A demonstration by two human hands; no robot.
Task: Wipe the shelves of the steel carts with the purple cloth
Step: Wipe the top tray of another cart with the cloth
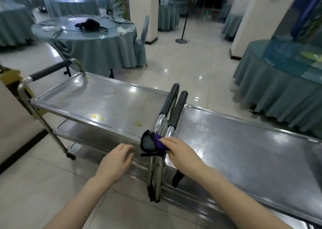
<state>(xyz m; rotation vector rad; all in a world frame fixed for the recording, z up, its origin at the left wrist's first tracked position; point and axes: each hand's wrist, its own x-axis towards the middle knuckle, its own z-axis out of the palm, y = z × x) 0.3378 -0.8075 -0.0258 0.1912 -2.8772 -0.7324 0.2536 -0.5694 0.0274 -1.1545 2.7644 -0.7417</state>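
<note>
The right grip (177,152), a bare hand, has its fingers curled over the purple cloth (158,140) and holds it bunched against the upright posts where the two carts meet, at their near edge. The left grip (115,160) is relaxed and holds nothing, hovering just over the near rim of the left cart (104,103). Yellow smears (97,117) mark that cart's top shelf. The right cart (244,141) stands just beside it, their padded handles (174,105) side by side. A draped round table (90,54) stands far left.
</note>
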